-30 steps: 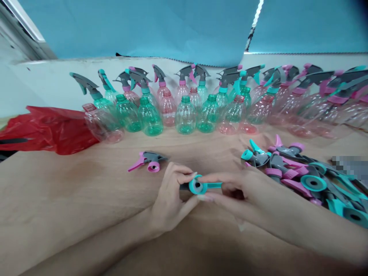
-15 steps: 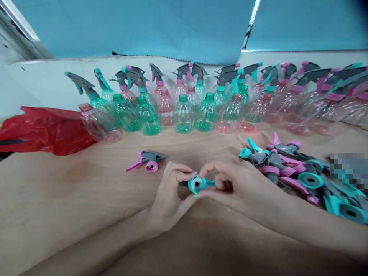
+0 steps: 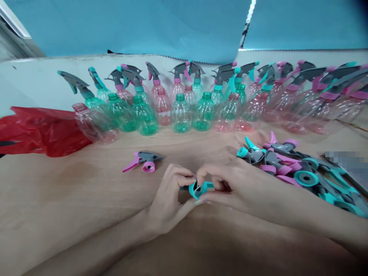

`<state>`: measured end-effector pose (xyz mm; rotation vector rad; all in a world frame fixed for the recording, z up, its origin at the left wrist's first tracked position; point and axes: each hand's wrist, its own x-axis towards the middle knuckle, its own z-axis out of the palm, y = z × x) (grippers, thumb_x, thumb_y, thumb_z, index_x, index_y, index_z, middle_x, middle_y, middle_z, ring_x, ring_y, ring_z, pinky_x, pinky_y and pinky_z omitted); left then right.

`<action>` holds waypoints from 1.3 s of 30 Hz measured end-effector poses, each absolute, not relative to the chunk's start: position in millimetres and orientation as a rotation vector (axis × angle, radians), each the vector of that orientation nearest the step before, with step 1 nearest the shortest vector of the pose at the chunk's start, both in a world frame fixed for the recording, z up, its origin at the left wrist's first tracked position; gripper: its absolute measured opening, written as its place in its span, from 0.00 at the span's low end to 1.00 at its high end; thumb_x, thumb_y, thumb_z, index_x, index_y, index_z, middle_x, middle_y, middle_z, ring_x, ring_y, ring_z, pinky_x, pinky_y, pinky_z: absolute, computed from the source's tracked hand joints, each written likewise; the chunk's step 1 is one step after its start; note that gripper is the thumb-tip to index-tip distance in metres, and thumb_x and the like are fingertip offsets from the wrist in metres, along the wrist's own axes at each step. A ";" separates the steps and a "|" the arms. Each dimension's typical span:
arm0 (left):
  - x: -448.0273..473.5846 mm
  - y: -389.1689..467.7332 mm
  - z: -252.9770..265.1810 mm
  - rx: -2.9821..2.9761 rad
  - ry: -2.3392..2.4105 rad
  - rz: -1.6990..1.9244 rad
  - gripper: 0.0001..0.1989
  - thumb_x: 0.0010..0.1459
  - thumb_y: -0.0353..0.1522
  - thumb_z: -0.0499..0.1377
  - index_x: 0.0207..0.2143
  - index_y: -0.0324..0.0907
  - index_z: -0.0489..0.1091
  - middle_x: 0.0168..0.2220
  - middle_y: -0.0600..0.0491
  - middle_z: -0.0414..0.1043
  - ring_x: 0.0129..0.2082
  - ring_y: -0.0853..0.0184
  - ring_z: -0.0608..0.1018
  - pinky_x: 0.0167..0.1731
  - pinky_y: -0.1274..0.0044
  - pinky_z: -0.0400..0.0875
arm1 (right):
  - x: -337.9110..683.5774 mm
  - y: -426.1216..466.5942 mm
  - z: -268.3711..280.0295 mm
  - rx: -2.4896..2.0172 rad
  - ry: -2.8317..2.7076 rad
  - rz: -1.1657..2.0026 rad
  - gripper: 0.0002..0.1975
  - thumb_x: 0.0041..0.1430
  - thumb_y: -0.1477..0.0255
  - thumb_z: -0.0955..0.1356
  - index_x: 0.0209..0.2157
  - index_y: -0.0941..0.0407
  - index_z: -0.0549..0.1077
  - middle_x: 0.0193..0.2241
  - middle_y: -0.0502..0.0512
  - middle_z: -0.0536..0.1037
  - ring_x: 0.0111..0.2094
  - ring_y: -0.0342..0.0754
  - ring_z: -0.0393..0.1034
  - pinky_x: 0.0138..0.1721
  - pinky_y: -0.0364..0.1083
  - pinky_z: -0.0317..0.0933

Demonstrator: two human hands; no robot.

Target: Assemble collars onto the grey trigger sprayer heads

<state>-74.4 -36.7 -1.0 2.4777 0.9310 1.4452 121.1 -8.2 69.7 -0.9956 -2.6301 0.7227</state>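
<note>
Between my two hands is a grey and teal trigger spray head (image 3: 198,189), its round teal collar facing me. My left hand (image 3: 169,199) grips it from the left with thumb and fingertips. From the right, my right hand (image 3: 227,184) closes thumb and index finger at the collar's rim. A thin pale piece, perhaps a washer, shows at a slant inside the dark collar opening. Behind my left hand a pink and grey spray head (image 3: 148,161) lies on the table.
Several spray heads (image 3: 306,178) lie heaped on the right, beside a flat blurred-out object (image 3: 350,168). Across the back stand rows of pink and green bottles (image 3: 181,115), some with spray heads fitted, others open-necked. On the left lies a red plastic bag (image 3: 48,132).
The pale disc that lay flat in the collar is now tilted, showing the dark inside. My right index fingertip has shifted at the collar's upper edge. The view has moved slightly.
</note>
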 end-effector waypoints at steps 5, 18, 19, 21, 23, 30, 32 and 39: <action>-74.3 -36.5 -0.1 2.473 0.997 1.417 0.09 0.62 0.34 0.59 0.42 0.42 0.64 0.37 0.50 0.67 0.36 0.64 0.71 0.33 0.72 0.70 | 121.2 -8.7 71.7 -0.976 -2.634 0.783 0.03 0.60 0.70 0.68 0.32 0.54 0.70 0.19 0.41 0.64 0.21 0.39 0.53 0.24 0.41 0.46; -71.4 -36.7 4.7 2.367 1.060 1.338 0.16 0.57 0.37 0.64 0.43 0.43 0.64 0.36 0.51 0.72 0.36 0.64 0.75 0.35 0.72 0.70 | 133.4 -6.4 85.0 -0.716 -2.626 0.753 0.09 0.64 0.74 0.64 0.34 0.54 0.76 0.30 0.45 0.79 0.29 0.40 0.71 0.30 0.42 0.57; -71.4 -36.7 5.2 2.363 1.080 1.321 0.15 0.57 0.38 0.64 0.43 0.43 0.64 0.36 0.52 0.72 0.36 0.64 0.75 0.35 0.72 0.70 | 135.0 -6.2 86.8 -0.705 -2.606 0.777 0.09 0.64 0.74 0.64 0.33 0.54 0.76 0.30 0.44 0.79 0.29 0.39 0.70 0.30 0.41 0.57; -71.1 -36.7 5.8 2.353 1.120 1.288 0.16 0.57 0.39 0.63 0.44 0.44 0.64 0.36 0.52 0.73 0.36 0.64 0.75 0.36 0.71 0.70 | 137.7 -5.7 89.2 -0.702 -2.564 0.753 0.08 0.64 0.73 0.65 0.33 0.53 0.76 0.27 0.43 0.78 0.27 0.37 0.69 0.29 0.40 0.57; -70.6 -36.8 5.9 2.340 1.151 1.256 0.18 0.56 0.40 0.64 0.45 0.44 0.64 0.36 0.52 0.73 0.36 0.63 0.75 0.36 0.71 0.69 | 139.1 -5.4 88.8 -0.712 -2.508 0.618 0.09 0.63 0.71 0.66 0.30 0.53 0.76 0.23 0.44 0.75 0.24 0.38 0.66 0.27 0.40 0.56; -71.7 -36.8 3.9 2.369 1.109 1.249 0.17 0.58 0.41 0.63 0.45 0.44 0.64 0.36 0.52 0.73 0.35 0.63 0.75 0.37 0.70 0.68 | 130.8 -3.0 74.7 -0.547 -2.548 0.411 0.10 0.63 0.73 0.65 0.28 0.57 0.74 0.24 0.49 0.75 0.26 0.41 0.66 0.27 0.42 0.53; -72.6 -36.2 3.2 2.385 1.087 1.248 0.15 0.59 0.40 0.61 0.45 0.44 0.64 0.35 0.52 0.73 0.34 0.63 0.75 0.35 0.71 0.67 | 129.7 -1.1 73.8 -0.584 -2.579 0.571 0.09 0.62 0.68 0.67 0.30 0.57 0.75 0.25 0.49 0.76 0.26 0.41 0.67 0.27 0.42 0.54; -70.5 -36.5 4.1 2.393 1.128 1.255 0.17 0.57 0.42 0.62 0.44 0.44 0.63 0.35 0.53 0.73 0.34 0.64 0.74 0.34 0.72 0.66 | 136.8 3.3 82.8 -0.780 -2.547 0.769 0.05 0.61 0.68 0.68 0.34 0.53 0.77 0.27 0.45 0.78 0.27 0.40 0.69 0.29 0.40 0.57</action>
